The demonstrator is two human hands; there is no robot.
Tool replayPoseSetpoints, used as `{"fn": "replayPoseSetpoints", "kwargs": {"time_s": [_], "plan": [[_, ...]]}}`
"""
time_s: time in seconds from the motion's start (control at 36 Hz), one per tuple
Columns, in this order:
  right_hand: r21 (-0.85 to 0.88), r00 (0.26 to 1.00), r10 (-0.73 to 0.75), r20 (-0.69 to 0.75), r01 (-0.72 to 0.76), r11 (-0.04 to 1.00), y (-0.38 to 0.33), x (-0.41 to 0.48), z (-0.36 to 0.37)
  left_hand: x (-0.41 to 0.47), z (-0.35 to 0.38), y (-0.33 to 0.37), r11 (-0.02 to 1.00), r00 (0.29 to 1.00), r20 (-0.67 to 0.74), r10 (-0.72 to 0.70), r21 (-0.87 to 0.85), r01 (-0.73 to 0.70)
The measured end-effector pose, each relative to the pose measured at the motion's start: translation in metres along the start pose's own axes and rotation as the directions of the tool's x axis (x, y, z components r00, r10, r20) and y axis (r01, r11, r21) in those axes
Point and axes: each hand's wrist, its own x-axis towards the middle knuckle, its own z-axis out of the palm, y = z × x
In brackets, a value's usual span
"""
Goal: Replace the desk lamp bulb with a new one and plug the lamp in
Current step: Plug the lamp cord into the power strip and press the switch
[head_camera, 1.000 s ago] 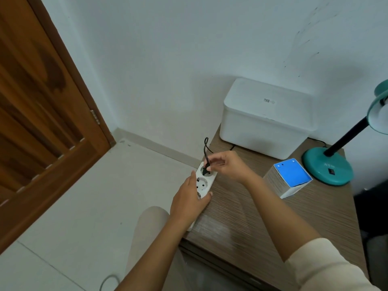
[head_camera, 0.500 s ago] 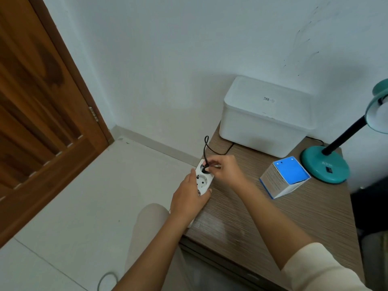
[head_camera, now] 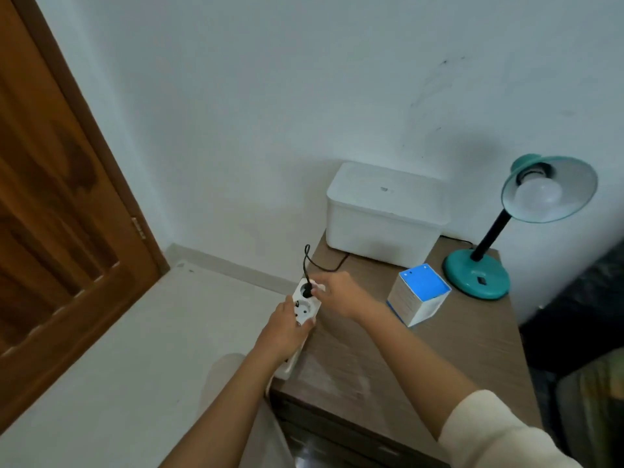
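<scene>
A teal desk lamp [head_camera: 477,276] stands at the back right of the wooden table [head_camera: 439,359], with a white bulb [head_camera: 537,196] in its shade. Its black cord [head_camera: 324,265] runs behind the white box to a black plug [head_camera: 306,291] seated in the far socket of a white power strip [head_camera: 305,310] at the table's left edge. My left hand [head_camera: 283,332] grips the strip from the left. My right hand [head_camera: 337,297] pinches the plug and rests on the strip's far end. A blue-topped bulb carton [head_camera: 418,293] lies near the lamp base.
A lidded white box [head_camera: 385,211] stands against the wall at the back of the table. A wooden door [head_camera: 60,204] is to the left, above a pale tiled floor [head_camera: 135,349]. Something dark [head_camera: 580,305] sits to the right of the table.
The view has tilted up, bringing the lamp shade and bulb into sight. Both hands remain at the power strip, and the right hand has stayed on the plug.
</scene>
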Motion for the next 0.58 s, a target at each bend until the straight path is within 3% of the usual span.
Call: {"fn": "replayPoseSetpoints", "kwargs": {"time_s": [0.11,0.25,0.42,0.58], "plan": [[-0.145,0.994,0.05,-0.092,-0.063,0.987,0.008,-0.026,-0.03,-0.005,-0.007,0.014,0.991,0.994,-0.079,0.072,0.117,-0.063],[-0.189,0.975,0.117,-0.189,-0.153,0.97,0.038,-0.061,-0.071,-0.006,-0.011,0.063,0.979,0.967,-0.17,0.191,0.106,-0.175],[-0.165,0.925,0.204,-0.321,-0.267,0.95,0.089,-0.101,-0.119,0.013,0.007,0.145,0.925,0.926,-0.076,0.37,0.126,-0.359],[-0.111,0.872,0.35,-0.342,-0.407,0.906,0.144,-0.136,-0.149,0.031,0.054,0.225,0.855,0.869,0.089,0.487,0.151,-0.495]]}}
